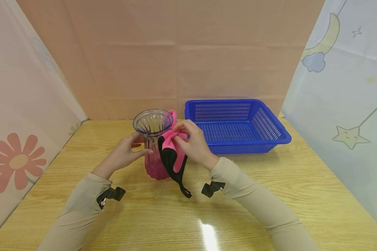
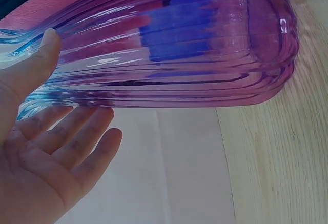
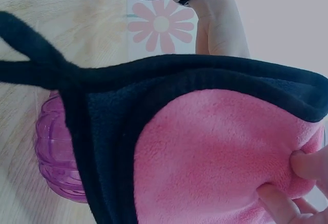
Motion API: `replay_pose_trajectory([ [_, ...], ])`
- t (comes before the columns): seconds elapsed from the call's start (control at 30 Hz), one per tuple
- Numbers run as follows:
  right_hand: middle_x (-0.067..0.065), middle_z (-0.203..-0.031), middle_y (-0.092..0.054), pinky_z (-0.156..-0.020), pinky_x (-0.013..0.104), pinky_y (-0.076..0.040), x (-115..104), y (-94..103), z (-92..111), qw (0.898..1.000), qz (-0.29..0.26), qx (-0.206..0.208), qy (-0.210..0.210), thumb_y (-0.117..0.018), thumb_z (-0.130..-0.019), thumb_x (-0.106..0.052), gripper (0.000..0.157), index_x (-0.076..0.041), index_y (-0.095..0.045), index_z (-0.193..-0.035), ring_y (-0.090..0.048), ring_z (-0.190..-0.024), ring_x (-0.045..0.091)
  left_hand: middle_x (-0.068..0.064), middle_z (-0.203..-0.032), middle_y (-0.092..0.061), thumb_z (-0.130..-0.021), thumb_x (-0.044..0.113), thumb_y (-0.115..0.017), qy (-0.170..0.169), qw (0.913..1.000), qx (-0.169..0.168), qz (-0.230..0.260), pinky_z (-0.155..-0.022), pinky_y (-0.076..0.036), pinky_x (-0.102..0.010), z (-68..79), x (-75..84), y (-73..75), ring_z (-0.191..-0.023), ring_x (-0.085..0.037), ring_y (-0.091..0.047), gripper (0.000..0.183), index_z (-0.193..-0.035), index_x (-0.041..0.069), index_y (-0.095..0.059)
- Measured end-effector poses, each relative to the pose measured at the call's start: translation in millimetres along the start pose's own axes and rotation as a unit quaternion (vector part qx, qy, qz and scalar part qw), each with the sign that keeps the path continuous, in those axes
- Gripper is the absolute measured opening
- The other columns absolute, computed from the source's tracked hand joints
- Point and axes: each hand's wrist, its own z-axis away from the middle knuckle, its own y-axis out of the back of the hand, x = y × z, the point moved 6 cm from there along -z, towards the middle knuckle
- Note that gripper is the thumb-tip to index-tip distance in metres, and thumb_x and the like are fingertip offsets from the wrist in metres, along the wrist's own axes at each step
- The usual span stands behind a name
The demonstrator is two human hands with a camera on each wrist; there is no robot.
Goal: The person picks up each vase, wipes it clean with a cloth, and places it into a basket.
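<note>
A ribbed glass vase (image 1: 150,160), clear at its flared rim and pink-purple toward its base, stands upright on the table. My left hand (image 1: 124,153) holds it below the rim from the left, thumb on the near side and fingers on the far side; the left wrist view shows this hand (image 2: 56,142) around the vase's narrower part. My right hand (image 1: 193,141) pinches a pink cleaning cloth (image 1: 178,160) with black edging against the vase's right side near the rim. The cloth's black hanging loop (image 1: 186,191) dangles low. Thumb and fingertips bunch the pink fabric (image 3: 205,152) in the right wrist view.
A blue plastic basket (image 1: 238,143) with slotted walls stands at the back right, just beyond the right hand. The wooden table (image 1: 144,223) meets a peach backdrop (image 1: 176,69) behind, with printed sheets at both sides.
</note>
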Motion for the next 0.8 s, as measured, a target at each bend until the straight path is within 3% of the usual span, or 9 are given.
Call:
replay_pose_trajectory([
  [0.37, 0.018, -0.107, -0.055, -0.068, 0.026, -0.060, -1.2, 12.5, -2.0, 0.998, -0.052, 0.019, -0.029, -0.061, -0.082, 0.007, 0.014, 0.003, -0.056, -0.094, -0.067, -0.099, 0.030, -0.023, -0.117, -0.061, -0.084, 0.018, -0.069, -0.004, 1.0000, 0.002, -0.002, -0.099, -0.046, -0.054, 0.5, -0.4, -0.1, -0.115, -0.042, -0.055, 0.058, -0.133, 0.000, -0.043],
  [0.8, 0.019, -0.106, -0.053, -0.070, 0.027, -0.060, 1.0, 4.0, 0.4, 0.999, -0.046, 0.005, -0.022, -0.060, -0.082, 0.008, 0.015, 0.004, -0.056, -0.096, -0.065, -0.099, 0.031, -0.022, -0.120, -0.061, -0.085, 0.016, -0.068, -0.001, 1.0000, -0.003, -0.002, -0.099, -0.046, -0.053, -0.2, -1.3, -1.0, -0.116, -0.041, -0.055, 0.059, -0.135, 0.002, -0.041],
])
